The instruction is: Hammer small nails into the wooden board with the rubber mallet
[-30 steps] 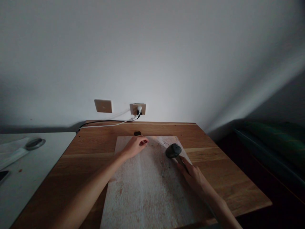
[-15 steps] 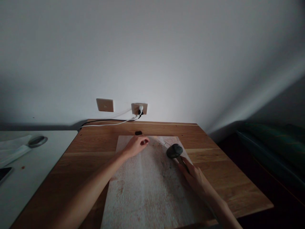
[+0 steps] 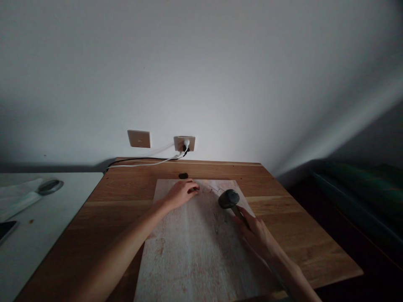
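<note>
A pale, worn board (image 3: 195, 247) lies on the wooden table (image 3: 119, 197). My right hand (image 3: 256, 235) is closed round the handle of a dark-headed mallet (image 3: 229, 199), whose head rests near the board's far right. My left hand (image 3: 181, 193) lies at the board's far edge with its fingertips pinched together on something too small to make out. A thin curved line runs across the board between the two hands.
A small dark object (image 3: 183, 175) lies just beyond the board. Wall sockets (image 3: 184, 143) with black and white cables sit above the table's back edge. A white table (image 3: 34, 226) with a grey round object (image 3: 48, 186) stands at the left. Dark furniture is at the right.
The mallet head has shifted slightly left and the left fingertips have edged a little to the right; otherwise both hands stay in place.
</note>
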Demonstrator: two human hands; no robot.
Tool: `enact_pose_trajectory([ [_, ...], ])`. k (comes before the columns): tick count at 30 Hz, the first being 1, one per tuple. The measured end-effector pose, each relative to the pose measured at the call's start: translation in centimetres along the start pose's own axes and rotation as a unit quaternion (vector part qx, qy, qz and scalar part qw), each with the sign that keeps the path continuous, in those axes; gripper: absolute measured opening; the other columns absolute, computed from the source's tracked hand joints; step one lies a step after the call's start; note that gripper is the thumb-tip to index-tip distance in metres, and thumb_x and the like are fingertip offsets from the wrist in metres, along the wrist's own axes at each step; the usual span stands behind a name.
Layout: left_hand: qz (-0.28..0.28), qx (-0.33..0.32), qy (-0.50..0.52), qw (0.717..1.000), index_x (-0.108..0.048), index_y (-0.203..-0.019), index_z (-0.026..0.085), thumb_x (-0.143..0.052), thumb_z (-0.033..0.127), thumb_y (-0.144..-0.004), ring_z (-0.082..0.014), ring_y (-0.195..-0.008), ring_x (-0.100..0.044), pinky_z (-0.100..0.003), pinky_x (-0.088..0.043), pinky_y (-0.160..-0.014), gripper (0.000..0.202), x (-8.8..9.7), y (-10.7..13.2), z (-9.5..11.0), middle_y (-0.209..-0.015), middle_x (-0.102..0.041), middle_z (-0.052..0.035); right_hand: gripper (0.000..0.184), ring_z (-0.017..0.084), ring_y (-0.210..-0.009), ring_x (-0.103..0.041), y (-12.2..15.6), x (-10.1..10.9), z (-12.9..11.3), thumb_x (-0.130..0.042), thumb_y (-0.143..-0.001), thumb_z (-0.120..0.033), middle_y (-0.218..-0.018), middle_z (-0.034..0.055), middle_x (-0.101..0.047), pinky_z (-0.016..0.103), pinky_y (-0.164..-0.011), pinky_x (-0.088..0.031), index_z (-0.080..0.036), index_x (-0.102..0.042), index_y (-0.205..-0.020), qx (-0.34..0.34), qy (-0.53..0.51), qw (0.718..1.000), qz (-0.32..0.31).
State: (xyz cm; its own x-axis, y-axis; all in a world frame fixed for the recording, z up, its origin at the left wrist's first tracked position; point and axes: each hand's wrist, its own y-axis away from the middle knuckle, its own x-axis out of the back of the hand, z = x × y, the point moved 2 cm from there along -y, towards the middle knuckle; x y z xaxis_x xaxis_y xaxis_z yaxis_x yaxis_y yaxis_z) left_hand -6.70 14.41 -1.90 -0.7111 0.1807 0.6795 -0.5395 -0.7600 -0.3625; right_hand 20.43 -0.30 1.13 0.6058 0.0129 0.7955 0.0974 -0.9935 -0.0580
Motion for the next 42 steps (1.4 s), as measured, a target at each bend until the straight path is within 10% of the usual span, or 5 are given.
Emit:
enact_pose_trajectory([
  [12,0.012,0.036,0.098,0.994,-0.069,-0.119,0.016,-0.064,0.004,-0.082,-0.0146,-0.075,-0.067,-0.024,-0.048,-0.07,0.039,-0.1,-0.1,-0.6,-0.092,-0.076,-0.0035,0.045,0.023,-0.061,-0.067,-6.8,-1.4,-7.2,-0.041,-0.1,-0.039,-0.073,0.0054,-0.072,0.03,-0.062,-0.045,-0.016,-0.067,-0.128,0.063,0.024,0.998,0.001],
  [42,0.027,0.039,0.081,0.996,-0.064,-0.129,0.018,-0.062,-0.001,-0.077,-0.0161,-0.075,-0.066,-0.026,-0.049,-0.072,0.056,-0.1,-0.3,-0.8,-0.089,-0.074,-0.0018,0.037,0.027,-0.084,-0.077,-6.8,-3.4,-6.4,-0.044,-0.102,-0.028,-0.092,0.0099,-0.081,0.03,-0.068,-0.048,-0.019,-0.065,-0.131,0.084,0.055,0.995,-0.004],
])
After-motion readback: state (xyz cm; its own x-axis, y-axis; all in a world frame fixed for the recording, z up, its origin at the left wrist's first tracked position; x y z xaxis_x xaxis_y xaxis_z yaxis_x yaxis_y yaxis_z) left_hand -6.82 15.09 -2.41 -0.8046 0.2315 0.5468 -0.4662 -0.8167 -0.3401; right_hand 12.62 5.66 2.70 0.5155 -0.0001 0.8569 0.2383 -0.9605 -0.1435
